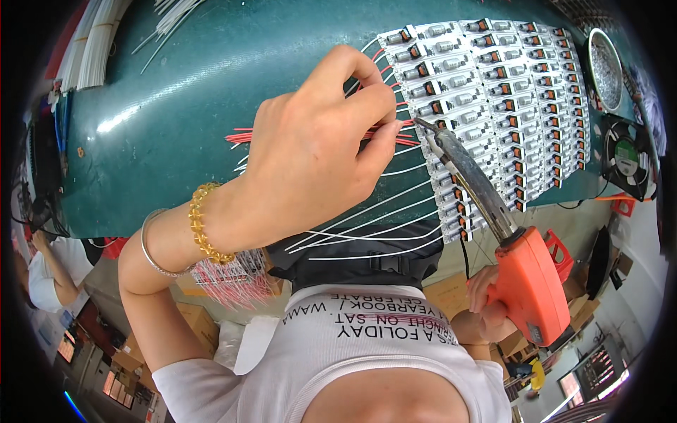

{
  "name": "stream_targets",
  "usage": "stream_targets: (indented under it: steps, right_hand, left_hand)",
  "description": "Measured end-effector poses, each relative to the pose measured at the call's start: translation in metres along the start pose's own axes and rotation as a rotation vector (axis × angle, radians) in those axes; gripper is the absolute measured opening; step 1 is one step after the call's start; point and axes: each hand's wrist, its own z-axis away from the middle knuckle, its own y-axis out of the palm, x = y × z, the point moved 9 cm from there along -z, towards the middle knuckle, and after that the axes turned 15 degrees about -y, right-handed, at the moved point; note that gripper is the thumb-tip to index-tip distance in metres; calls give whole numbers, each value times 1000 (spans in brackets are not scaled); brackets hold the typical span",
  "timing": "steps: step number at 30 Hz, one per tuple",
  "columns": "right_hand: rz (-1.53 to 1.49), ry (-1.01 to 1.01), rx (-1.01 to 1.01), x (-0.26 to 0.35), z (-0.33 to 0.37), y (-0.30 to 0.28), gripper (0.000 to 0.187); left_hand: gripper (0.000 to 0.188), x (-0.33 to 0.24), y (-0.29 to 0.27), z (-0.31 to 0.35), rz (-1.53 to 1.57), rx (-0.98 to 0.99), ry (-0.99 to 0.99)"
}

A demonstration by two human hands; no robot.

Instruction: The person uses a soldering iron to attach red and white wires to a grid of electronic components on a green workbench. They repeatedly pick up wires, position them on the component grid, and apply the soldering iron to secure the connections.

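Our L hand point(317, 141) is over the green bench point(169, 162), back facing up, elbow bent out to the L & forearm slanting up & R. Thumb & index finger pinch the red wires point(243, 134) at the L edge of the circuit boards point(518, 106); the bundle runs under the palm, loose ends poking out to the L. Other fingers curled, partly hidden. On that wrist: amber bead bracelet point(204, 223) w/ a silver bangle point(149, 243) just below.

Our R hand point(493, 310) is low, close to our R side, fingers wrapped around the orange soldering gun point(532, 285). Its barrel angles up & L across the boards, dark tip right by the wire ends; can't tell if they touch.

White wires point(374, 211) fan out L from the boards' lower rows, toward us. Metal dish point(605, 69) & small black fan point(625, 156) sit R of the boards.
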Motion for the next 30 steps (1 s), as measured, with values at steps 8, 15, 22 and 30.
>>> stream_targets:
  steps: [8, 15, 22, 30]
  right_hand:
    - [-317, -35, -77, 9, -10, 7, 67]
    - [-473, -184, -78, 24, -24, 22, 77]
    - [-655, -192, 23, 26, -24, 20, 76]
    - [59, -59, -9, 8, 3, 1, 44]
  left_hand:
    - [7, 0, 0, 0, -12, 1, -4]
    - [8, -6, -7, -1, 43, -40, 39]
    - [9, -9, -1, 9, 101, 20, 44]
    - [8, -7, 9, 13, 25, 20, 15]
